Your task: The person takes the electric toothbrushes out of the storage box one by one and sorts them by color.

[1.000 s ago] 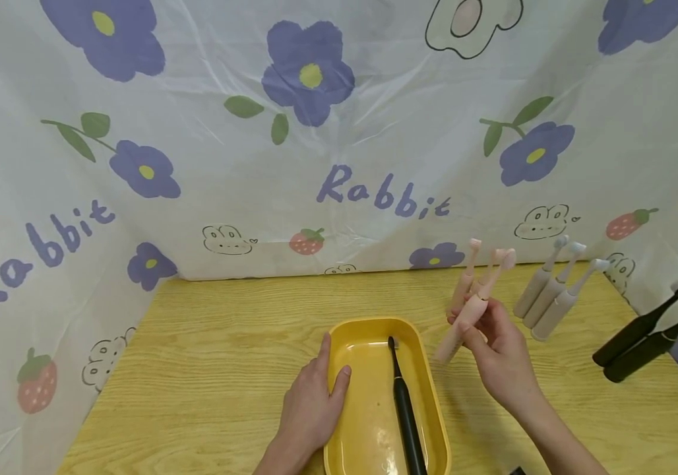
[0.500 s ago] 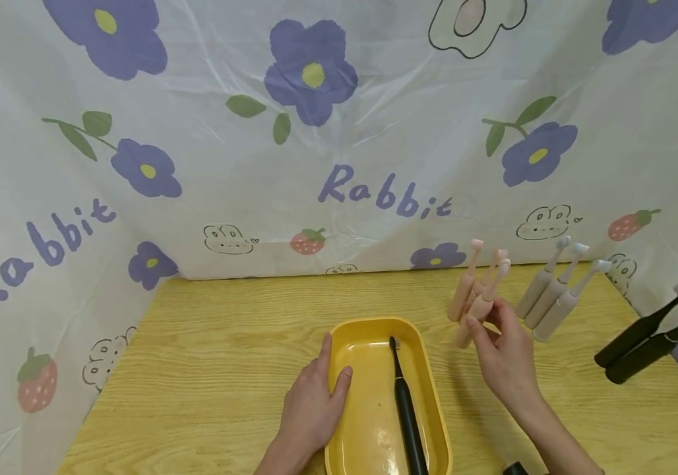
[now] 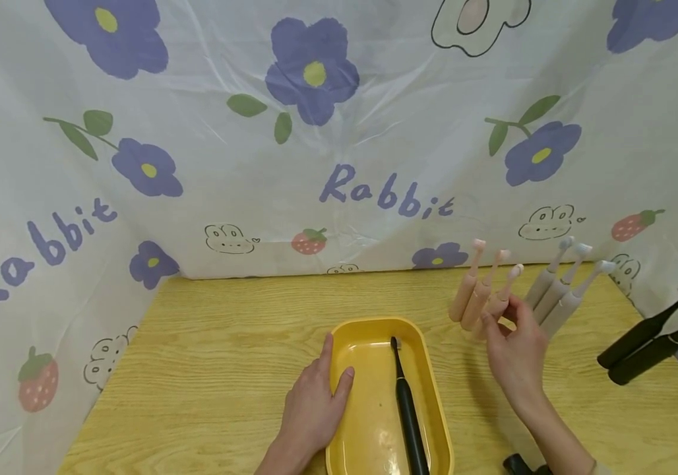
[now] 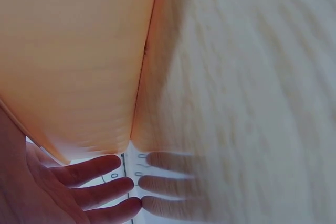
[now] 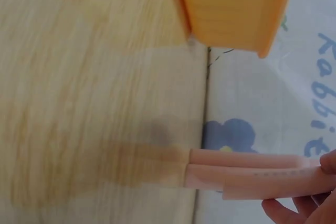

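In the head view my right hand (image 3: pixel 517 359) pinches a pink electric toothbrush (image 3: pixel 498 305) by its handle, brush head up and leaning slightly right. Two more pink toothbrushes (image 3: pixel 464 295) stand upright just left of it. The right wrist view shows the held handle (image 5: pixel 273 184) alongside the standing pair, its base short of where theirs meet the table. My left hand (image 3: pixel 313 402) holds the left side of a yellow tray (image 3: pixel 339 328), thumb over the rim, fingers along the outer wall. A black electric toothbrush (image 3: pixel 411 419) lies lengthwise inside the tray.
Three grey toothbrushes (image 3: pixel 555 297) stand in a row behind my right hand. Farther right are two black toothbrushes (image 3: pixel 647 356). A black object (image 3: pixel 517 464) shows at the bottom edge near my right forearm. Printed cloth (image 3: pixel 244 178) hangs behind the wooden table (image 3: pixel 214 369).
My right hand has moved right and away from the tray with the pink toothbrush, which has gone from a strong tilt to nearly upright beside the other two. My left hand has stayed put.
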The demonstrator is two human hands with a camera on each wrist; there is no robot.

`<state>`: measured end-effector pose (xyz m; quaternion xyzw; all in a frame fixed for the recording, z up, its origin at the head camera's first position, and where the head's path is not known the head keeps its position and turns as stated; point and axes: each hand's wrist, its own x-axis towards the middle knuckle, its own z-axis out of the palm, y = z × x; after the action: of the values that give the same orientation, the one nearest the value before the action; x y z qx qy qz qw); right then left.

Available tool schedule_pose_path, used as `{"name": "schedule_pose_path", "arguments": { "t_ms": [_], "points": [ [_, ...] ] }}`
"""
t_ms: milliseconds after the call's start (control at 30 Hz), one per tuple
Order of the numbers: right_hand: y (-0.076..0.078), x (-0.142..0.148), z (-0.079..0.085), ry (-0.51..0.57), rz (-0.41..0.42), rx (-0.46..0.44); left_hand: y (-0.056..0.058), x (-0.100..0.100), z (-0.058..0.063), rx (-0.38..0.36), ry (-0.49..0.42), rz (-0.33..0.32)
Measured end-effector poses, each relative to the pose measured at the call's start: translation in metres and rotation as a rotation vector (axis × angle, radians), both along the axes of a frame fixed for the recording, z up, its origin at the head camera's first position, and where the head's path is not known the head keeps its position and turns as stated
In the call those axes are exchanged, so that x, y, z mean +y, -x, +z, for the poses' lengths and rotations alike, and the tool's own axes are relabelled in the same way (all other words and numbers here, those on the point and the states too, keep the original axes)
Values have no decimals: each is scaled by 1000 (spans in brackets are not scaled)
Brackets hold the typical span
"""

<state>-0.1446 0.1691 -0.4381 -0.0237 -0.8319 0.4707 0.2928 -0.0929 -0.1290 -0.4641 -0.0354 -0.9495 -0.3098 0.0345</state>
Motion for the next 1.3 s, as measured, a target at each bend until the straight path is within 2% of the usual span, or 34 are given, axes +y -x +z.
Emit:
{"name": "schedule_pose_path", "arguments": {
  "t_ms": [133, 333, 633, 900, 1200, 1300],
  "points": [
    [7, 4, -7, 4, -26, 10, 0, 0, 0, -7, -1, 0],
    [15, 7, -16, 7, -58, -45, -1, 1, 1, -14, -7, 1],
    [20, 7, -23, -2, -69, -66, 0, 1, 2, 0, -9, -4],
    [21, 5, -26, -4, -34, -46, 0, 1, 0, 7, -2, 0],
    [17, 5, -23, 52, 4, -101, 1, 0, 0, 13, -1, 0],
    [15, 5, -22, 55, -6, -83, 1, 0, 0, 13, 2, 1]
  ]
}}
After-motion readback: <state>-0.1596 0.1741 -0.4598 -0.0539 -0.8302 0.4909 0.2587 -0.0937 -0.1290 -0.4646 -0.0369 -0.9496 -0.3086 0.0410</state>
